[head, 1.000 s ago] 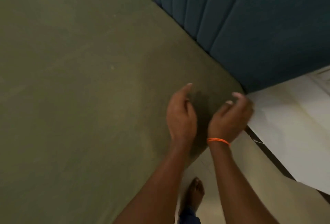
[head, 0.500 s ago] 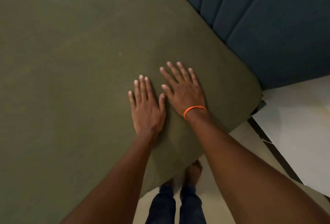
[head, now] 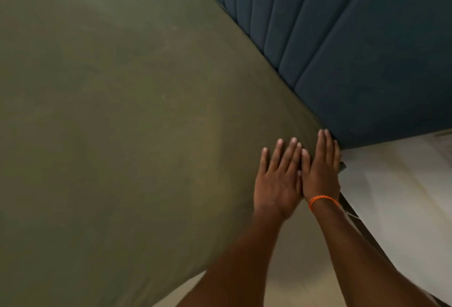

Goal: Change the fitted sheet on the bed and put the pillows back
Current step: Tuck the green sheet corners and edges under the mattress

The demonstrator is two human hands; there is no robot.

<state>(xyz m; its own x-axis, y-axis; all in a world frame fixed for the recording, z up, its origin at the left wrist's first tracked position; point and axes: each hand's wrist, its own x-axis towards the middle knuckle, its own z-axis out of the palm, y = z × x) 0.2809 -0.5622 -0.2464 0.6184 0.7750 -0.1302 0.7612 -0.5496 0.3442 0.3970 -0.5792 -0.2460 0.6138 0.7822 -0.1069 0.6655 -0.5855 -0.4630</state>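
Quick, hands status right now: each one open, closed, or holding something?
Left hand: open, flat on the green fitted sheet.
Right hand: open, flat on the sheet's corner by the headboard.

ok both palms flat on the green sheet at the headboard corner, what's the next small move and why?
Probably sweep both palms outward over the corner's edge. The left hand and right hand lie flat, side by side, on the olive sheet, the right hand's fingertips by the blue headboard. The sheet looks smooth, and no pillows are in view.
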